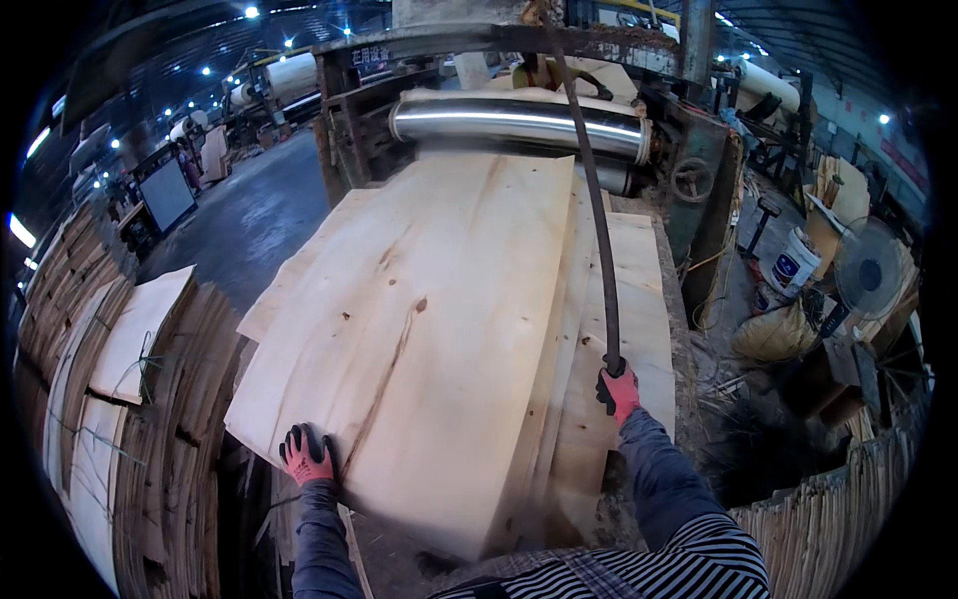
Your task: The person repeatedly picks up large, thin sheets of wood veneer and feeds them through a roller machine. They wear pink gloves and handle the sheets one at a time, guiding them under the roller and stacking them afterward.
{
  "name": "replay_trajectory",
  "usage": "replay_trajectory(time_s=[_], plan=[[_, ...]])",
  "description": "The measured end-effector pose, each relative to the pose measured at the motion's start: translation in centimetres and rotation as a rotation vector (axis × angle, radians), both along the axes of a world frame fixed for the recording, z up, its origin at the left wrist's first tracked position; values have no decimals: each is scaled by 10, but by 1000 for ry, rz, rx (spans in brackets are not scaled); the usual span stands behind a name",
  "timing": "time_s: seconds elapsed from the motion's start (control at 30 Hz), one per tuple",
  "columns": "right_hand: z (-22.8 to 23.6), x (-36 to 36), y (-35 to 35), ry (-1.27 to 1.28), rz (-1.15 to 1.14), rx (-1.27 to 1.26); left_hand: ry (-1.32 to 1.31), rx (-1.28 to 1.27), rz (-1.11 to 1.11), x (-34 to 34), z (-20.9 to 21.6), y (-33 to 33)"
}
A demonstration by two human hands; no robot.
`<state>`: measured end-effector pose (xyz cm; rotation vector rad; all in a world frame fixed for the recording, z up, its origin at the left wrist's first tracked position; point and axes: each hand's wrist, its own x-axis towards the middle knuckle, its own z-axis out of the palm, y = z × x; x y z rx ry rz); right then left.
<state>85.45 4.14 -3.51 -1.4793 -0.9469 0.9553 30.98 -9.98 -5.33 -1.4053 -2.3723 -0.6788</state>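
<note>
Pale wood veneer sheets [449,299] lie in a loose stack in front of me, knotted and marked with dark streaks. Their far ends reach up close to a shiny metal roller [519,125]. My left hand [307,457], in a red glove with black fingertips, rests on the near left edge of the top sheet, fingers apart. A matching glove covers my right hand [619,391], which is closed around the lower end of a long dark pole [599,220]. That pole runs up past the roller and out of the top of the view, crossing over the stack's right side.
Tied veneer bundles [150,339] are piled at the left, and more stacked veneer [838,509] stands at lower right. Further right are a fan [868,270], a white bucket [795,262] and a handwheel [692,180] on the machine frame. Another person [544,75] is partly visible behind the roller.
</note>
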Motion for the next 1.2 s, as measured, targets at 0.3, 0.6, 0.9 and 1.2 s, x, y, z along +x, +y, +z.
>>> replay_trajectory(time_s=[0.3,0.6,0.9,1.2], plan=[[-11,-2,-8,16,-14,9,55,79,-28,-6,-4,0],[-25,-2,-12,19,-61,49,49,95,-37,-3,-4,-1],[-44,11,-10,-185,2,89,16,71,-29,-6,-5,-2],[-42,8,-22,-251,-6,40,3,13,4,-4,1,-2]])
